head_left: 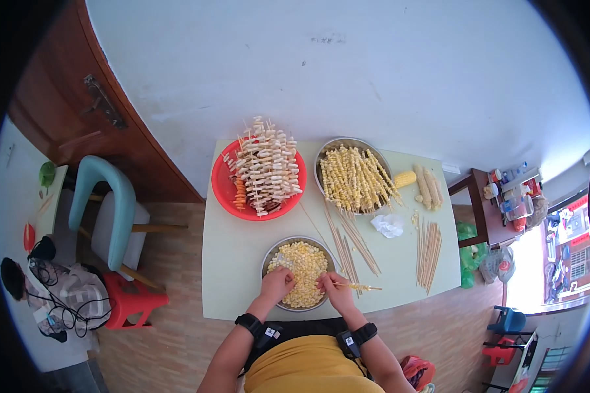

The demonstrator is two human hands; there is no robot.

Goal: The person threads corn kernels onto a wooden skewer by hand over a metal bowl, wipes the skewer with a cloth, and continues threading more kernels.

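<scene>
A metal bowl of loose corn kernels [306, 262] sits at the table's near edge. Over its right rim, my right hand [337, 293] is closed around a thin wooden skewer [357, 286], which points right and carries a few kernels. My left hand [277, 281] is above the bowl's left side with its fingers pinched together; whatever is between them is too small to make out. Farther back, a metal basin [319, 171] is heaped with skewered corn [354, 177]. Bare wooden skewers [349, 245] lie between that basin and the bowl.
A red basin [221, 193] full of skewered white slices stands back left. Whole corn cobs [429, 188], a crumpled white tissue [388, 226] and another bundle of skewers [428, 255] lie at right. Left of the table are a blue chair [121, 216] and red stool [134, 304].
</scene>
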